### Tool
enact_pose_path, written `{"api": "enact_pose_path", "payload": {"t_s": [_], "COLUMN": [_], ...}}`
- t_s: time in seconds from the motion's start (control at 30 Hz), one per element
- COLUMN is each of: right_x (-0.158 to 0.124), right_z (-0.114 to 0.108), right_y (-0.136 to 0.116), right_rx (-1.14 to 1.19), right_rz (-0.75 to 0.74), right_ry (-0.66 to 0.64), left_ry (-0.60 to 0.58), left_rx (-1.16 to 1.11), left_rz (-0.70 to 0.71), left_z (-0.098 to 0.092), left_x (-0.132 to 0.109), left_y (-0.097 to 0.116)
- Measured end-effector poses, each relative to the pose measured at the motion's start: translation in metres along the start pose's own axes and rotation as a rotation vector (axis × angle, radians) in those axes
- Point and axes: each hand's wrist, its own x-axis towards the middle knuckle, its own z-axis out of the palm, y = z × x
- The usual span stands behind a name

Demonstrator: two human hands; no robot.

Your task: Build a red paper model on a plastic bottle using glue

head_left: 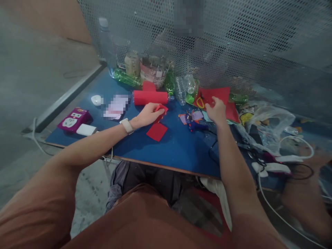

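Note:
My left hand (149, 114) rests on the blue table (178, 148) with its fingers closed on a small red felt piece (161, 111). A red felt square (156, 131) lies flat just in front of that hand. My right hand (217, 110) reaches toward the back of the table. It lies on a red felt sheet (220, 95) beside yellow-handled scissors (200, 102). Its fingers are curled, and what they hold, if anything, is hidden. A blue glue gun (197, 126) and small coloured scraps (190, 116) lie between my hands.
A red felt roll (150, 97), green bottles (126, 78), clear bottles (184, 87) and a paper-wrapped pot (153, 72) line the mesh screen. A purple power strip (74, 119) and white adapter (86, 130) sit at left. Plastic bags (267, 121) and white cables (290, 159) crowd the right.

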Motion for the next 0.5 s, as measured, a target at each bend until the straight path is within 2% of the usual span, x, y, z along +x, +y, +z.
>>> {"api": "enact_pose_path", "payload": {"t_s": [0.13, 0.27, 0.37, 0.47, 0.5], "right_x": [-0.024, -0.052, -0.088, -0.128, -0.138], "right_z": [-0.011, -0.013, 0.002, 0.023, 0.029], "right_y": [-0.022, -0.064, -0.104, -0.137, -0.144], "right_rx": [-0.001, 0.116, 0.285, 0.595, 0.634], "right_rz": [-0.047, -0.102, -0.167, -0.108, -0.102], "right_ry": [-0.033, -0.058, -0.163, -0.391, -0.411], "left_ry": [-0.004, -0.063, -0.154, -0.227, -0.233], "left_rx": [-0.001, -0.043, -0.072, -0.039, -0.009], "left_rz": [0.001, 0.032, 0.049, 0.06, 0.069], "left_z": [0.001, 0.004, 0.01, 0.016, 0.017], "left_x": [0.0, -0.004, -0.009, -0.012, -0.013], "left_y": [0.0, 0.004, 0.007, 0.009, 0.009]}}
